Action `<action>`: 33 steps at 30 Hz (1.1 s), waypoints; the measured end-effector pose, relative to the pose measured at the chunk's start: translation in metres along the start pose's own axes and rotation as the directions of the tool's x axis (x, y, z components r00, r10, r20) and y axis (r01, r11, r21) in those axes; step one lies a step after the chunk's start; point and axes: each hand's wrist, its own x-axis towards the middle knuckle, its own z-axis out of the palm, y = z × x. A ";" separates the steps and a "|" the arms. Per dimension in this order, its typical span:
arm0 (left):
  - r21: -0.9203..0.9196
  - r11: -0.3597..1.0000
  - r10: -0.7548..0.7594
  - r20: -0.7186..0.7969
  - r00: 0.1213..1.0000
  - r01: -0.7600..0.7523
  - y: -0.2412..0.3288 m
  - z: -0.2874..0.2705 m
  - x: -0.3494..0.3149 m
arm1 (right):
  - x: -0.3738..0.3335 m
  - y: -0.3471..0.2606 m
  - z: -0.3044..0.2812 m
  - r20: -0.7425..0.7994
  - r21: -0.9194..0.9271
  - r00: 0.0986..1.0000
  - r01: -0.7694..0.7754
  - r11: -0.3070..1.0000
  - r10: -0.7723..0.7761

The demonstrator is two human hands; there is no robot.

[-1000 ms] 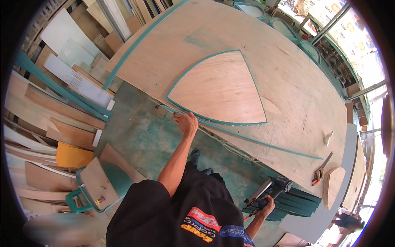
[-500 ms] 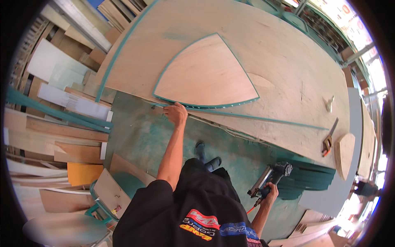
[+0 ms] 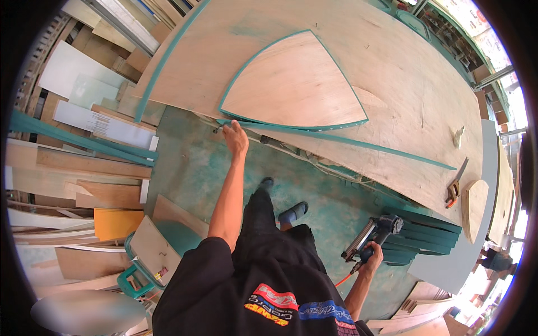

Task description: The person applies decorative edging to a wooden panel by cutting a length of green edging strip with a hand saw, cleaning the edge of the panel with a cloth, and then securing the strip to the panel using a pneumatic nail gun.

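Observation:
My left hand [image 3: 236,139] is at the table's near edge, its fingers closed on the left end of a long thin green strip [image 3: 386,149]. That strip slants off to the right across the tabletop. Just beyond the hand lies a three-cornered wooden panel [image 3: 297,84] with curved sides and green edging. Pale dots run along its near edge. Down at my right side, clear of the table, my right hand [image 3: 371,257] grips the handle of a nail gun [image 3: 374,238]. An orange hose [image 3: 343,279] trails from the tool.
The big plywood table [image 3: 414,112] carries a handsaw [image 3: 457,185] and a small pale object [image 3: 458,137] at right. A rounded wooden piece [image 3: 475,210] is beyond the saw. Green boards [image 3: 423,238] are stacked below. Boards [image 3: 95,162] and a green stool [image 3: 137,280] stand left.
The strip has swung into a new slant and turned its broader face up, my left hand still at its end. One foot has stepped right. The nail gun stays in my right hand.

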 end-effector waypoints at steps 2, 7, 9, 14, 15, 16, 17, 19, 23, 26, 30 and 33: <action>-0.059 0.996 0.066 -0.085 0.994 -0.071 -0.037 -0.009 0.035 | -0.005 0.009 0.017 0.022 0.010 1.000 -0.008 1.000 0.008; -0.585 0.801 -0.110 0.061 0.992 0.125 -0.021 -0.016 0.031 | -0.028 0.022 0.038 -0.013 0.043 1.000 0.020 0.999 -0.019; -0.636 0.754 -0.138 0.090 0.986 0.164 -0.031 -0.025 0.043 | -0.042 0.030 0.061 0.007 0.084 1.000 0.014 0.996 -0.015; -0.592 0.786 -0.167 0.078 0.983 0.181 -0.039 -0.027 0.065 | -0.073 0.054 0.117 0.014 0.100 1.000 -0.018 0.995 0.016; -0.570 0.805 -0.145 0.076 0.986 0.163 -0.038 -0.028 0.065 | -0.078 0.057 0.126 0.012 0.096 0.999 -0.033 0.995 0.032; -0.548 0.822 -0.119 0.099 0.988 0.154 -0.040 -0.031 0.064 | -0.081 0.062 0.133 0.014 0.073 1.000 -0.027 0.997 0.026; -0.587 0.793 -0.120 0.108 0.987 0.160 -0.034 -0.036 0.058 | -0.086 0.067 0.139 0.013 0.068 1.000 -0.015 0.998 0.014; -0.653 0.739 -0.124 0.112 0.986 0.167 -0.026 -0.045 0.051 | -0.105 0.074 0.160 0.000 0.053 1.000 -0.023 0.998 0.023; -0.557 0.818 -0.086 0.126 0.988 0.142 -0.031 -0.053 0.069 | -0.137 0.091 0.195 0.001 0.076 0.998 -0.056 0.996 0.056; -0.453 0.887 -0.021 0.154 0.988 0.089 -0.039 -0.063 0.079 | -0.158 0.105 0.212 -0.013 0.054 0.998 -0.064 0.997 0.064; -0.327 0.935 0.224 0.235 0.946 -0.140 -0.049 -0.081 0.087 | -0.177 0.118 0.231 -0.030 0.074 0.995 -0.098 0.992 0.100; -0.185 0.917 0.387 0.199 0.900 -0.353 -0.067 -0.083 0.100 | -0.182 0.124 0.241 -0.013 0.077 0.995 -0.102 0.992 0.103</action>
